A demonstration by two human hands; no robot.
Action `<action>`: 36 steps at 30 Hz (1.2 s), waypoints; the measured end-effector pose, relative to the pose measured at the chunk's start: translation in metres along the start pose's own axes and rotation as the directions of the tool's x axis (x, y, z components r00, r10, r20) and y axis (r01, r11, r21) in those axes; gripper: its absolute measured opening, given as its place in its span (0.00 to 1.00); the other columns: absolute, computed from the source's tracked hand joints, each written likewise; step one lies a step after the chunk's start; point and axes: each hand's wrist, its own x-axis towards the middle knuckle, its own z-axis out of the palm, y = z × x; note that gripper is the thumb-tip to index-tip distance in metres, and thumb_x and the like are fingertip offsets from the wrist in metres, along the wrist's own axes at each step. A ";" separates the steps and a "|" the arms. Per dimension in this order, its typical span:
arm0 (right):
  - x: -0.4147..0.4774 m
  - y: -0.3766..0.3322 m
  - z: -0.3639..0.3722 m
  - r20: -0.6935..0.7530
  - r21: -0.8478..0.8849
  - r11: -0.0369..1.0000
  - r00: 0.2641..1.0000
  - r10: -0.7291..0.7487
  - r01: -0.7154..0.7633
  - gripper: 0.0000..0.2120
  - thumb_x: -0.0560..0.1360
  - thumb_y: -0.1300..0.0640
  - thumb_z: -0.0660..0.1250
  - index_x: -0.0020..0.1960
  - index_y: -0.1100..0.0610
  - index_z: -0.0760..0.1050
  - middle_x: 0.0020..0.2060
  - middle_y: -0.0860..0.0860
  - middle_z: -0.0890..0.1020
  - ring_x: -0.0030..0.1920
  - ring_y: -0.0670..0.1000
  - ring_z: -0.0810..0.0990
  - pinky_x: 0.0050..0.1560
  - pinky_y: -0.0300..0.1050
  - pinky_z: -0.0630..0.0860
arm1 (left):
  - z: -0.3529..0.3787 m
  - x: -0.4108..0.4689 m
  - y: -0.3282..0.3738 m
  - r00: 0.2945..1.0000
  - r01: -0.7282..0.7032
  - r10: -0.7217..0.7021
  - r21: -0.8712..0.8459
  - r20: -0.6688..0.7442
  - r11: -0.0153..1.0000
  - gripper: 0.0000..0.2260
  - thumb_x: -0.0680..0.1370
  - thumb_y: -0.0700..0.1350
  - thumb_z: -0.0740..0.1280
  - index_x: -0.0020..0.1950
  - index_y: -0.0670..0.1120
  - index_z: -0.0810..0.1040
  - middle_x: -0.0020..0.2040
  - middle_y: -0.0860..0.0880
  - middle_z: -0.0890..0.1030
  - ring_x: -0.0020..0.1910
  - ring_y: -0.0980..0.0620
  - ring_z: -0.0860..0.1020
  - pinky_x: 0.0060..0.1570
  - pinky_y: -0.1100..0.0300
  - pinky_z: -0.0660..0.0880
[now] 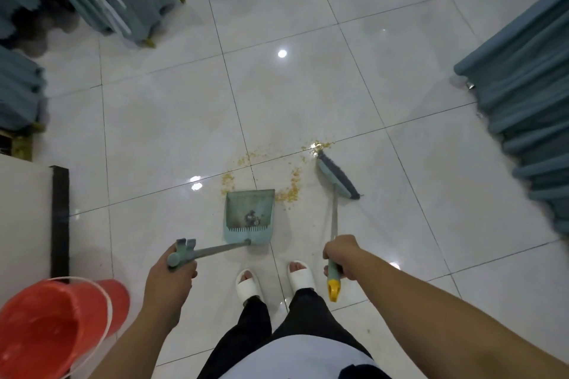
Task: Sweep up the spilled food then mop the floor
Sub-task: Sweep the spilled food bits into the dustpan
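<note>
We look down at a glossy white tiled floor (308,86) from head height. Our left hand (175,268) is closed around the grey handle of a teal dustpan (249,215), which rests on the floor just ahead of our white slippers (248,284), its open mouth facing away from us. Our right hand (341,255) grips the handle of a teal broom (337,177), its bristle head on the floor to the right of the dustpan. Spilled food (289,192), small yellow crumbs, lies in a loose ring just beyond the dustpan, reaching to the broom's far tip. A red bucket (55,326) stands at the floor's near left edge. Teal cloth-covered chairs (123,3) line the far and side edges.
</note>
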 end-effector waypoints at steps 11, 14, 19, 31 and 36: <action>-0.046 -0.021 -0.022 0.006 -0.057 0.998 0.999 -0.037 0.038 0.08 0.74 0.72 0.64 0.53 0.68 0.74 0.43 0.64 0.77 0.30 0.57 0.75 0.22 0.38 0.73 | -0.019 0.003 0.003 0.999 0.017 -0.017 -0.029 -0.026 0.999 0.14 0.79 0.37 0.64 0.51 0.58 0.75 0.46 0.44 0.79 0.47 0.44 0.78 0.53 0.43 0.76; -0.057 -0.026 -0.047 -0.017 -0.124 0.985 0.992 -0.127 0.124 0.07 0.74 0.72 0.64 0.50 0.68 0.77 0.43 0.64 0.77 0.32 0.58 0.76 0.23 0.39 0.74 | -0.020 0.004 0.001 0.999 0.011 -0.013 -0.044 -0.041 0.999 0.11 0.79 0.39 0.64 0.53 0.56 0.76 0.46 0.44 0.79 0.47 0.44 0.78 0.54 0.42 0.76; -0.039 -0.058 -0.079 -0.059 -0.139 0.958 0.964 -0.260 0.250 0.08 0.72 0.73 0.64 0.48 0.64 0.77 0.48 0.64 0.76 0.37 0.60 0.76 0.24 0.39 0.73 | -0.020 0.004 0.004 0.998 -0.016 0.014 -0.045 -0.057 0.999 0.09 0.81 0.40 0.64 0.52 0.56 0.75 0.46 0.44 0.79 0.47 0.43 0.78 0.54 0.42 0.76; 0.059 -0.162 -0.081 -0.118 -0.173 0.967 0.970 -0.211 0.189 0.16 0.78 0.69 0.60 0.65 0.65 0.67 0.58 0.65 0.74 0.36 0.58 0.78 0.22 0.42 0.76 | -0.033 0.002 -0.008 0.993 -0.023 0.020 -0.030 -0.118 0.999 0.16 0.79 0.39 0.65 0.54 0.61 0.80 0.46 0.43 0.80 0.47 0.42 0.78 0.46 0.47 0.75; 0.057 -0.126 -0.051 -0.098 -0.146 0.981 0.985 -0.143 0.127 0.09 0.78 0.68 0.59 0.57 0.63 0.64 0.54 0.64 0.71 0.39 0.61 0.77 0.23 0.45 0.77 | -0.039 -0.003 -0.012 0.991 -0.025 0.015 -0.070 -0.132 0.997 0.14 0.79 0.40 0.66 0.47 0.61 0.80 0.44 0.43 0.79 0.43 0.44 0.75 0.45 0.49 0.72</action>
